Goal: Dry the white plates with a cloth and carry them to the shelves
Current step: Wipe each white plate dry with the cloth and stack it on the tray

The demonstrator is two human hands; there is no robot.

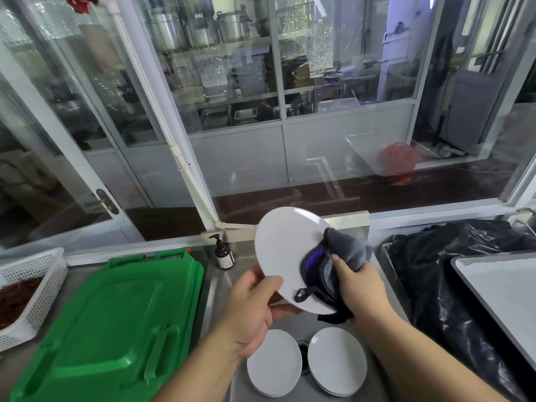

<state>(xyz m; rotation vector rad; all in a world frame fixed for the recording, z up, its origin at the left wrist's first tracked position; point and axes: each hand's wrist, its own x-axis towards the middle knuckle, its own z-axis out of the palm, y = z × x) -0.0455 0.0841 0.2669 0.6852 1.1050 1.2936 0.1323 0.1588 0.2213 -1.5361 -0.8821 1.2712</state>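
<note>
**Holding at the sink: one plate in hand, two stacks below**

- Far left: white perforated plastic basket point(32, 288), cut off by the frame edge; reddish-brown contents hard to make out.
- Green plastic bin lid point(116, 320), flat on the steel counter, its right edge running along the sink's left rim.
- Brown pump bottle point(224, 253), upright at the back, just behind the sink.
- Your left hand point(255, 309): thumb and fingers pinch the lower left rim of the round white plate point(281, 250), held tilted above the steel sink point(290, 323).
- Your right hand point(359, 285): curled round a grey cloth with purple lining point(333, 262), pressing it to the plate's right side; the cloth hides that edge.
- Below your hands: two stacks of white plates, left point(274, 369) and right point(338, 361), apart, the drain between them, partly hidden by your forearms.
- Right: black plastic bag point(452, 274) beside the sink; grey tray point(499, 291), cut off.
</note>
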